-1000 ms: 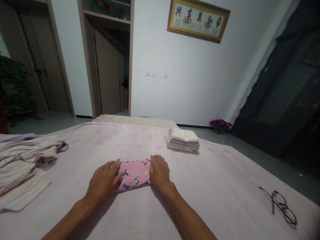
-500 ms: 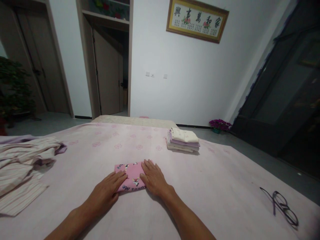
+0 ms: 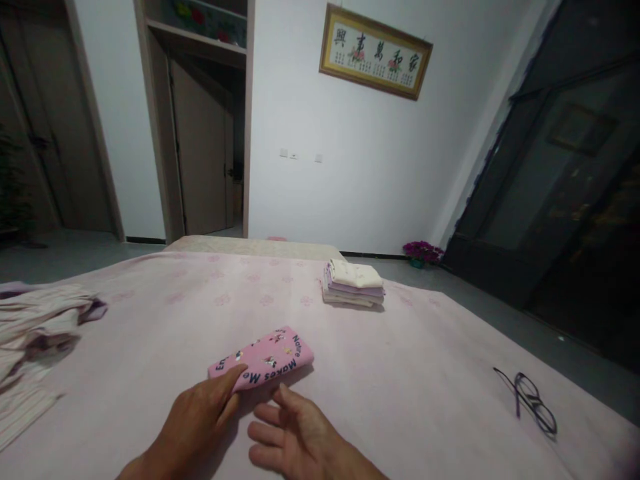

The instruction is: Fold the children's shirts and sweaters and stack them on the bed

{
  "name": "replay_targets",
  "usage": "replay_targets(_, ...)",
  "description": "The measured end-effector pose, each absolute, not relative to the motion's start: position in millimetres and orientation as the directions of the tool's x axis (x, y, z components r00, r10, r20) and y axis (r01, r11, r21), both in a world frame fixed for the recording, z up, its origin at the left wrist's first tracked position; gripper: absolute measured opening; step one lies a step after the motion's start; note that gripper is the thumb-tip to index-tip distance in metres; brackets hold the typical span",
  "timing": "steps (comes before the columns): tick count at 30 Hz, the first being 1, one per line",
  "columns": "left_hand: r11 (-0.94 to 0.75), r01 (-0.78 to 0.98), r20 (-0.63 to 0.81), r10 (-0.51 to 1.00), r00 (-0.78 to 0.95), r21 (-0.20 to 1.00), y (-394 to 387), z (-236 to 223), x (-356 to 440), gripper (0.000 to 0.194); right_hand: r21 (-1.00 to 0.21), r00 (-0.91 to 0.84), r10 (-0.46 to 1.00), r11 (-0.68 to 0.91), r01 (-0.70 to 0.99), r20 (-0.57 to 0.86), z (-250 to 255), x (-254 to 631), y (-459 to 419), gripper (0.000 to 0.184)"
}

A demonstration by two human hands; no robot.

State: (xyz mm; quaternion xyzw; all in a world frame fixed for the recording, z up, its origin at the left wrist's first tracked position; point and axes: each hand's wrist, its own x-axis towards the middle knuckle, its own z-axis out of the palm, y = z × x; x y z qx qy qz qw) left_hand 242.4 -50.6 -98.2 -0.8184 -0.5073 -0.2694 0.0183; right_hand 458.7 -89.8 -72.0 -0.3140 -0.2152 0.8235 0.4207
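Observation:
A folded pink cloth point(image 3: 267, 358), printed with dark lettering and small figures, is tilted up off the pink flowered bedspread point(image 3: 425, 400) in front of me. My left hand point(image 3: 203, 407) grips its near left corner, thumb on top and the other fingers hidden beneath. Just below the cloth's near edge, my right hand point(image 3: 300, 430) is turned palm up with its fingers apart. Its thumb tip comes close to the cloth; whether they touch I cannot tell. Beyond, to the right, sits a neat stack of folded cream and purple clothes point(image 3: 353, 283).
A loose heap of striped clothes point(image 3: 40, 327) lies at the left. Eyeglasses point(image 3: 533, 403) rest on the bedspread at the right. Purple flowers point(image 3: 423, 251) stand on the floor by the wall, and a door point(image 3: 203, 147) is at the back.
Both hands lay flat on the pink cloth before. Now my left hand has lifted and turned it, while my right hand has come off it and rolled palm up. The view has shifted right.

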Motion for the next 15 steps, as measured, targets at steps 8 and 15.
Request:
replay_targets(8, -0.707, 0.706, 0.633, 0.566, 0.528, 0.044, -67.3, -112.1, 260.9, 0.043, -0.540, -0.304, 0.895, -0.440, -0.718, -0.326, -77.8, 437.4, -43.1, 0.024)
replay_targets(15, -0.618, 0.783, 0.746, 0.555, 0.368, 0.074, -44.9, -104.7, 231.5, 0.052, -0.628, -0.053, 0.967, -0.203, -0.751, -0.249, -69.5, 485.4, -1.6, 0.021)
